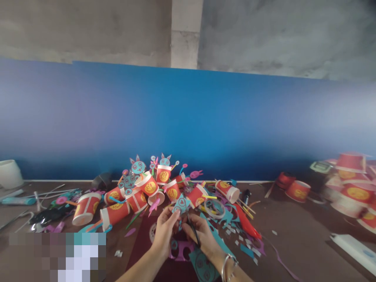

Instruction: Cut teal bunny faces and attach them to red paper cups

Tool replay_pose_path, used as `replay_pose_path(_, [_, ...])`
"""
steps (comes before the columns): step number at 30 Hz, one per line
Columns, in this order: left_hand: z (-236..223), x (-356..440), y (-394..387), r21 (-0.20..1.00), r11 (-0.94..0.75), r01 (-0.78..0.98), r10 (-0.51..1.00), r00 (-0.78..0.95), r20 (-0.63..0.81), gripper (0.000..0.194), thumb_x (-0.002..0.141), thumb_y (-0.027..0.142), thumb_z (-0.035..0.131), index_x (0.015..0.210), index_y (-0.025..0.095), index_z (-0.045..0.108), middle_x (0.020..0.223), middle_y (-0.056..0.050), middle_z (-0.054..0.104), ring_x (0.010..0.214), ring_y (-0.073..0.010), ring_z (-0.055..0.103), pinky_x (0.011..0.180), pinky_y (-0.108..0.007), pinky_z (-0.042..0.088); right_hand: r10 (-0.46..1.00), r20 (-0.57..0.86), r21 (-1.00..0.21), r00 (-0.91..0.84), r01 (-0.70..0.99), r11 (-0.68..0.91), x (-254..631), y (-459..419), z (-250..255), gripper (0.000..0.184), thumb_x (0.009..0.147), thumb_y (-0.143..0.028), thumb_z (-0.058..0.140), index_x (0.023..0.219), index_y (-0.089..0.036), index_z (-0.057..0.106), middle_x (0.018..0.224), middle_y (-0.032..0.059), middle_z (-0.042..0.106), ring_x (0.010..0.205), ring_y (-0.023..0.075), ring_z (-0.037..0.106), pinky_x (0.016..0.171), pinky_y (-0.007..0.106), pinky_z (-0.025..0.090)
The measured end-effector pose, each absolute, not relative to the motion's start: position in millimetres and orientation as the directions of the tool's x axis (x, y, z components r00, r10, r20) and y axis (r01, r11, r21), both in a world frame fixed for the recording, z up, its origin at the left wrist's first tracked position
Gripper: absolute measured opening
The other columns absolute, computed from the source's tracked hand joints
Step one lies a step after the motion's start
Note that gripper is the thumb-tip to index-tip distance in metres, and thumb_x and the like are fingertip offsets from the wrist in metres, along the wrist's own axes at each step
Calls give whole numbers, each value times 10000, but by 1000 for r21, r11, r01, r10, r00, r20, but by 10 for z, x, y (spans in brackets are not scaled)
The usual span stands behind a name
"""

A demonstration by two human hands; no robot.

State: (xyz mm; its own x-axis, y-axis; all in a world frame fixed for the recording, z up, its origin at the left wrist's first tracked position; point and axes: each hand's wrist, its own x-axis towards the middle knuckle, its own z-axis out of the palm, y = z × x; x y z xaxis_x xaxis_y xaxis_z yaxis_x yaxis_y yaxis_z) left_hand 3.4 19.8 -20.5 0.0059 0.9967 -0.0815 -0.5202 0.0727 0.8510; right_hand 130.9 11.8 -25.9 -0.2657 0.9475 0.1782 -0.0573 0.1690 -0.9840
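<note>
Both forearms slant inward, short of the far edge of the bench; the left hand pinches, thumb uppermost, the right hand curled just beside it.

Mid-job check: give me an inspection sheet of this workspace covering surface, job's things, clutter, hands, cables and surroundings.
Surface: brown tabletop; lower-left patch pixelated, unreadable.
Job's things: blue paper piece bearing a drawn design; dark-handled scissors, blade contact with the paper unclear.
Clutter: red paper cups beyond the hands, several on their sides; paper snippets scattered about; white case at right.
Hands: left hand holds the paper; right hand holds the scissors.
Cables: nothing seen that is clearly one.
Surroundings: blue partition behind; pale pillar above it.
</note>
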Motion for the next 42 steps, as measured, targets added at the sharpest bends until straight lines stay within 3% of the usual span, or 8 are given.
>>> replay_pose_path(6, [-199, 31, 199, 859, 41, -511, 998, -15, -56, 400, 615, 453, 757, 652, 171, 476, 455, 95, 423, 389, -19, 302, 401, -141, 237, 951, 169, -986, -260, -51, 161, 1301, 88, -205, 235, 744, -388, 657, 719, -162, 599, 511, -61, 461, 437, 67, 360, 434, 194, 286])
replay_pose_path(11, [-248, 9, 214, 892, 30, -451, 1000, 5, -31, 417, 612, 492, 746, 646, 165, 490, 457, 83, 450, 380, -20, 306, 392, -144, 222, 951, 150, -988, -269, -67, 137, 1317, 103, -228, 291, 708, -439, 682, 757, -160, 615, 545, -38, 518, 464, 86, 430, 464, 205, 354])
replay_pose_path(16, [-239, 0, 224, 916, 2, -401, 1000, -12, -7, 422, 621, 512, 733, 642, 165, 495, 449, 85, 444, 379, -23, 313, 392, -147, 238, 954, 137, -990, -267, -50, 129, 1326, 101, -230, 311, 711, -472, 673, 721, -170, 602, 490, -58, 470, 421, 75, 391, 428, 198, 313])
replay_pose_path(33, [-186, 26, 190, 869, 128, -478, 992, 78, -103, 422, 566, 458, 779, 630, 178, 470, 456, 62, 550, 330, -16, 320, 339, -133, 205, 959, 105, -993, -263, -75, 88, 1318, 88, -186, 276, 678, -423, 701, 713, -170, 595, 519, -46, 512, 449, 87, 422, 446, 201, 318])
replay_pose_path(38, [-164, 32, 154, 853, 199, -482, 977, 169, -132, 410, 588, 463, 754, 588, 198, 441, 312, 110, 388, 253, -14, 170, 292, -158, 72, 955, 125, -989, -270, -114, 97, 1317, 91, -185, 244, 666, -375, 711, 704, -173, 579, 561, -50, 522, 473, 83, 426, 479, 204, 340])
replay_pose_path(42, [-174, 19, 170, 838, 228, -495, 967, 217, -134, 394, 595, 458, 746, 604, 206, 443, 317, 112, 392, 245, -18, 148, 283, -164, 53, 954, 130, -990, -272, -95, 108, 1323, 94, -172, 236, 689, -386, 675, 702, -172, 579, 550, -48, 522, 481, 87, 431, 481, 206, 335])
